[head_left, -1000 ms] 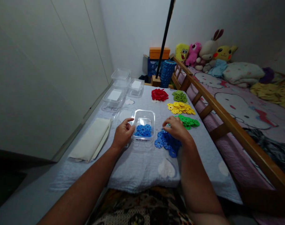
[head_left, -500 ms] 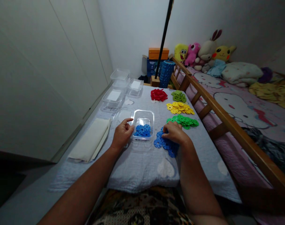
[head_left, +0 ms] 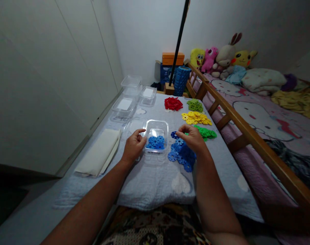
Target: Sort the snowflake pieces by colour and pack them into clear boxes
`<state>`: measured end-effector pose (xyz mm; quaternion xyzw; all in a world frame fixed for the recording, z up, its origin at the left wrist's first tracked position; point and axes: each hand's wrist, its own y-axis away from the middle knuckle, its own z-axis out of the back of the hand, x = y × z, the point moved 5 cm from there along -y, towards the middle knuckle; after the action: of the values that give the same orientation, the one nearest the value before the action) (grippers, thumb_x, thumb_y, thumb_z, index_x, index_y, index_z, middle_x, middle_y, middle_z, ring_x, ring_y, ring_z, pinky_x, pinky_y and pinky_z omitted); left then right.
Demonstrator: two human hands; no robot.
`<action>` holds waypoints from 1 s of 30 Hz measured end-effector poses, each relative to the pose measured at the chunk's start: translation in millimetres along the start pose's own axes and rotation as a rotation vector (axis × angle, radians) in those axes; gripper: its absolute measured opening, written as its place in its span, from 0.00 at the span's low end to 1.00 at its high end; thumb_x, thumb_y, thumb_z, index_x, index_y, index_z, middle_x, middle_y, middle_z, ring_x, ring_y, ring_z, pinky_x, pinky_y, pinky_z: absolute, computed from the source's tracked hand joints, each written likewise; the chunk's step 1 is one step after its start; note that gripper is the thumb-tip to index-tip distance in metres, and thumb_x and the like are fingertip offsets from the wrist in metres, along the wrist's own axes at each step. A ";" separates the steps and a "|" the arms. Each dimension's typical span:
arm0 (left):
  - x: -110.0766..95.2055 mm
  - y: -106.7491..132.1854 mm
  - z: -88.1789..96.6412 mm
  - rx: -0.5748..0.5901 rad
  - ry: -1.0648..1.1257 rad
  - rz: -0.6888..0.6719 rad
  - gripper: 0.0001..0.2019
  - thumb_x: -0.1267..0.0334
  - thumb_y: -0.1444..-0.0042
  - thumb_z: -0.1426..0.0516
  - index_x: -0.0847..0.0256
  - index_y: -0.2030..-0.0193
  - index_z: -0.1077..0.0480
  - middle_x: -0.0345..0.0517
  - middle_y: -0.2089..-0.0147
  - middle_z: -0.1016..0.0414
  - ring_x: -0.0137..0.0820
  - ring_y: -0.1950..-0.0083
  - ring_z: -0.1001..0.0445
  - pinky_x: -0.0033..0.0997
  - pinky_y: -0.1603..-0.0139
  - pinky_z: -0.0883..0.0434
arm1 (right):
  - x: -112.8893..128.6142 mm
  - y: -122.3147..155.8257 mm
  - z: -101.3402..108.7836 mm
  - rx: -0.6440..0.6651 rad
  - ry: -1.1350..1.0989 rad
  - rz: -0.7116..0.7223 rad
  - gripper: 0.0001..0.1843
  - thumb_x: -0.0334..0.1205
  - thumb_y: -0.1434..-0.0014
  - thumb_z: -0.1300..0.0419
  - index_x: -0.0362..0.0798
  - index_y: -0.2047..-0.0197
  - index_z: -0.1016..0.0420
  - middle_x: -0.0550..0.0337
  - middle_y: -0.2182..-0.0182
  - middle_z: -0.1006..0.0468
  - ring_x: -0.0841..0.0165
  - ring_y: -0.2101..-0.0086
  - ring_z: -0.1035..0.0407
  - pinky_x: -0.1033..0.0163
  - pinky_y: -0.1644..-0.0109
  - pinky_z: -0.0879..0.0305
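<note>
Lifted a flat, round, notched disc (head_left: 173, 135) off the blue pile (head_left: 180, 153) since half a second before, pinched it in the nearer right hand (head_left: 192, 137), just right of the glossy clear box (head_left: 167, 132), and touched that box's left rim with a loosely spread left hand (head_left: 134, 146) over wrinkled cloth (head_left: 150, 185).

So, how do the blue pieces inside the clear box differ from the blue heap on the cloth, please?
The blue pieces lie inside the clear box; the blue heap lies on the cloth. The blue pieces are nearer the left hand, the blue heap nearer the right hand. The blue heap spreads wider than the blue pieces. Both show blue, notched discs with centre holes.
</note>
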<state>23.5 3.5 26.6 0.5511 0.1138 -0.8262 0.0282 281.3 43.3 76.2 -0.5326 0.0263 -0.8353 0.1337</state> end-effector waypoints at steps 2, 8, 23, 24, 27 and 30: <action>1.7 0.0 -0.3 -0.001 0.004 0.001 0.23 0.55 0.44 0.44 0.66 0.46 0.27 0.29 0.79 0.44 0.26 0.76 0.42 0.28 0.70 0.42 | 7.7 -0.8 -12.2 -0.037 0.027 0.063 0.10 0.45 0.45 0.36 0.50 0.71 0.29 0.63 0.72 0.26 0.67 0.68 0.33 0.60 0.58 0.37; 4.7 -0.7 -0.8 0.002 0.004 -0.003 0.22 0.56 0.44 0.44 0.66 0.45 0.27 0.29 0.79 0.43 0.27 0.76 0.41 0.27 0.70 0.41 | 17.7 -2.2 -55.3 -0.016 0.283 0.186 0.02 0.38 0.42 0.34 0.52 0.67 0.22 0.57 0.55 0.19 0.58 0.48 0.33 0.48 0.38 0.46; 4.8 -0.7 -0.6 -0.003 0.010 -0.007 0.21 0.56 0.44 0.43 0.64 0.46 0.27 0.29 0.79 0.42 0.26 0.76 0.40 0.27 0.70 0.41 | 4.5 -4.0 -70.4 -0.046 0.575 0.133 0.05 0.37 0.41 0.35 0.53 0.66 0.16 0.55 0.39 0.27 0.51 0.37 0.45 0.39 0.33 0.55; 5.4 -0.8 -0.6 -0.003 0.010 -0.008 0.21 0.56 0.44 0.43 0.64 0.46 0.27 0.29 0.79 0.42 0.26 0.76 0.40 0.27 0.70 0.41 | 3.5 -4.4 -68.1 -0.046 0.563 0.132 0.05 0.37 0.41 0.36 0.54 0.65 0.16 0.55 0.39 0.27 0.51 0.38 0.45 0.40 0.33 0.54; 6.4 -1.3 -0.4 -0.006 0.006 -0.015 0.21 0.56 0.43 0.43 0.64 0.46 0.27 0.29 0.79 0.42 0.26 0.76 0.40 0.27 0.70 0.41 | -0.2 -7.1 -52.8 -0.077 0.524 0.109 0.07 0.38 0.39 0.38 0.54 0.62 0.16 0.55 0.39 0.27 0.52 0.38 0.44 0.42 0.34 0.50; 6.7 -1.5 -0.6 -0.005 0.000 -0.017 0.21 0.56 0.43 0.44 0.64 0.46 0.27 0.29 0.79 0.42 0.27 0.76 0.40 0.27 0.70 0.42 | -6.6 -9.3 -30.1 -0.130 0.543 0.028 0.09 0.38 0.38 0.39 0.53 0.60 0.16 0.53 0.41 0.27 0.53 0.40 0.41 0.45 0.35 0.48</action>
<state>21.1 5.6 20.5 0.5502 0.1206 -0.8260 0.0224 255.1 51.0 59.1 -0.2961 0.1221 -0.9422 0.0987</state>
